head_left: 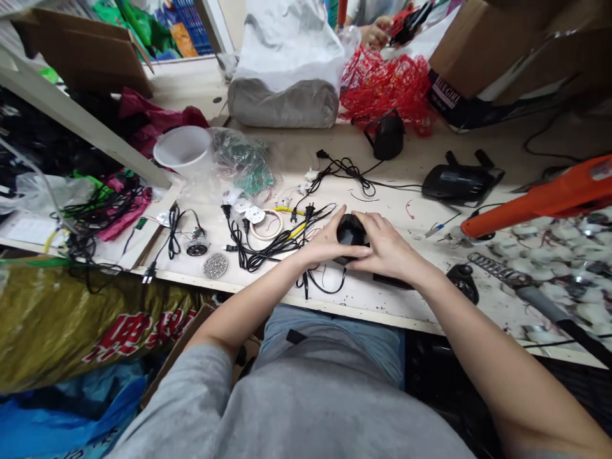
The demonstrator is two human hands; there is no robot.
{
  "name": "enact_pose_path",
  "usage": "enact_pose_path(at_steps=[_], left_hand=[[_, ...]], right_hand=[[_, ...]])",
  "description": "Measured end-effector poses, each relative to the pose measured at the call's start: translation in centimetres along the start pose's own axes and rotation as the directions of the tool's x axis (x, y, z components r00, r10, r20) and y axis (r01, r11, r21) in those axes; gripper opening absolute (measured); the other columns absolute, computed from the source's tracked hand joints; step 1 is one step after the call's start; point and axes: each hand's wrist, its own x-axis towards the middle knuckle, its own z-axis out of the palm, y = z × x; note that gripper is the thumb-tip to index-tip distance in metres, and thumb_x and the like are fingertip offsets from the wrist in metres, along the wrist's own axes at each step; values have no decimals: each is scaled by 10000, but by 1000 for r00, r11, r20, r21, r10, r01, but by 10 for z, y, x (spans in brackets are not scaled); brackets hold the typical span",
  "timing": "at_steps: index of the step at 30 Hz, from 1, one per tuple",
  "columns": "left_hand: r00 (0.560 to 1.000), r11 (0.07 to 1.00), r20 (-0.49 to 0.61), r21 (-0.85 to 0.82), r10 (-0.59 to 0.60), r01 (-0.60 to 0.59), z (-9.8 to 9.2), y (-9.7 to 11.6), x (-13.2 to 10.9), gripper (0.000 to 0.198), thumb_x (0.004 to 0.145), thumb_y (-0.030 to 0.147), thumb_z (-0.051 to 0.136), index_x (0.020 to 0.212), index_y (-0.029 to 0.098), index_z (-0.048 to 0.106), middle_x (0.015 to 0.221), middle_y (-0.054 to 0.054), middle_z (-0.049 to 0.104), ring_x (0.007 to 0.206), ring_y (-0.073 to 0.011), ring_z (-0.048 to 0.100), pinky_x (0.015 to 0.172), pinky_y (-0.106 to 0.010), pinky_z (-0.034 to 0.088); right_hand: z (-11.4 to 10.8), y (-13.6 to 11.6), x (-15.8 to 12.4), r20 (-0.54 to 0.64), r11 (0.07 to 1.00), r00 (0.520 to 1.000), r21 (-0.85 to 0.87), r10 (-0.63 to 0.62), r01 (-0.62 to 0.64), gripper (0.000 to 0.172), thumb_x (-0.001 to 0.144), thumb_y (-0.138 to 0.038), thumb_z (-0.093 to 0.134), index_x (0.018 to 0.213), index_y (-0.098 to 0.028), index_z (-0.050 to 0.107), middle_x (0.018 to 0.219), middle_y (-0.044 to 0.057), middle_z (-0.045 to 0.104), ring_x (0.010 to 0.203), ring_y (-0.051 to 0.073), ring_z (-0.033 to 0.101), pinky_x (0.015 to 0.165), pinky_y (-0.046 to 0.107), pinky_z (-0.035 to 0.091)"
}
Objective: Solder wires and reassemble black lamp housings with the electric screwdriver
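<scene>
Both of my hands grip a black plastic housing (351,233) just above the front part of the white workbench (363,299). My left hand (326,241) wraps its left side, and my right hand (382,247) holds the right side, with the thumbs along the near side. A black cable (329,291) loops on the bench below the housing. Left of my left hand lies a tangle of black power cords (262,255) with plugs, beside a roll of pale tape (266,225). My fingers hide part of the housing.
A dish of metal bits (215,266) stands near the front edge. An orange tool (540,197), a soldering iron holder (502,271) and white parts (554,255) lie right. Behind are a white tub (183,150), red netting (382,83) and another person's hand (377,33).
</scene>
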Motion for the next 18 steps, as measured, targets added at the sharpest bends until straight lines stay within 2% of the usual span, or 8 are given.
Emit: enact_pose_path(at_steps=[5, 8, 9, 11, 13, 14, 16, 18], left_hand=[[955, 994, -286, 53, -73, 92, 21, 8, 1, 1224, 418, 186, 962, 1515, 153, 420, 1542, -175, 477, 1460, -347, 409, 1241, -436, 264], [920, 961, -359, -271, -154, 55, 16, 10, 6, 1010, 357, 41, 928, 1305, 172, 608, 1291, -112, 687, 1257, -308, 610, 1147, -421, 413], [916, 908, -348, -418, -201, 41, 13, 11, 6, 850, 396, 42, 911, 1198, 160, 655, 1144, -86, 742, 1136, -283, 675, 1087, -411, 471], [915, 786, -296, -617, -274, 37, 4, 13, 6, 496, 516, 94, 864, 981, 136, 693, 873, -45, 758, 897, -236, 731, 964, -392, 550], [919, 735, -262, -677, -296, 44, -3, 14, 2, 251, 620, 152, 801, 844, 126, 689, 741, -37, 734, 756, -211, 727, 884, -376, 584], [918, 730, -262, -683, -297, 41, -5, 14, -1, 184, 652, 165, 773, 810, 124, 688, 720, -40, 731, 718, -202, 722, 860, -365, 592], [915, 708, -264, -705, -306, 33, -6, 12, -8, 114, 673, 157, 739, 770, 125, 690, 707, -42, 733, 667, -183, 709, 828, -339, 598], [912, 694, -270, -720, -309, 21, -2, 9, -14, 88, 668, 141, 728, 747, 128, 691, 700, -36, 735, 633, -163, 696, 811, -312, 597]], right_hand=[[5, 0, 3, -5, 991, 997, 108, 78, -77, 1150, 557, -425, 914, 1539, -218, 351, 1439, 179, 490, 1338, 415, 475, 1121, 630, 407], [2, -3, 3, -115, 958, 984, 269, 137, -102, 1157, 586, -461, 900, 1567, -258, 320, 1552, 162, 412, 1429, 393, 412, 1175, 610, 362], [1, -6, 3, -189, 926, 961, 356, 204, -126, 1129, 619, -497, 877, 1569, -262, 314, 1568, 162, 400, 1426, 379, 428, 1171, 596, 376], [1, -13, 0, -295, 809, 865, 556, 406, -191, 984, 740, -590, 767, 1555, -253, 332, 1506, 170, 487, 1329, 341, 550, 1123, 569, 443], [6, -24, -4, -218, 636, 780, 721, 586, -277, 815, 860, -646, 609, 1522, -228, 380, 1321, 164, 644, 1118, 304, 689, 1036, 554, 518], [10, -31, -6, -135, 558, 767, 765, 628, -322, 762, 897, -654, 546, 1501, -209, 409, 1225, 158, 694, 1013, 292, 727, 987, 546, 549], [20, -47, -8, 19, 461, 779, 797, 627, -391, 721, 921, -661, 492, 1459, -182, 464, 1121, 149, 734, 869, 280, 754, 878, 516, 601], [32, -63, -7, 37, 470, 804, 795, 593, -383, 718, 886, -662, 550, 1420, -183, 509, 1131, 144, 735, 883, 288, 756, 827, 476, 617]])
